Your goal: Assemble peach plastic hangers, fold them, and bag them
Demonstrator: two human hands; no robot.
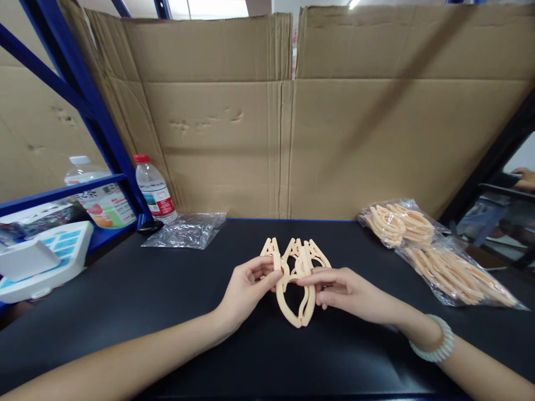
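Observation:
Near the middle of the black table, my left hand (244, 287) pinches one arm of a cream plastic folding hanger (287, 309) between thumb and fingers. On the other side, my right hand (346, 287) grips its opposite arm, with the index finger laid across the front. The two arms of this hanger meet at a point toward me. Just behind it lie several more cream folding hangers (321, 257), partly hidden by the front one and by my fingers. A pale green beaded bracelet (434, 340) circles my right wrist.
Clear bags of cream hangers (399, 223) (460, 275) lie at the right. An empty-looking clear plastic bag (188, 231) and a red-capped bottle (154, 189) stand back left. Cardboard (225, 139) walls the rear; a blue frame (90, 106) borders the left. Another person's hand (524, 175) shows far right.

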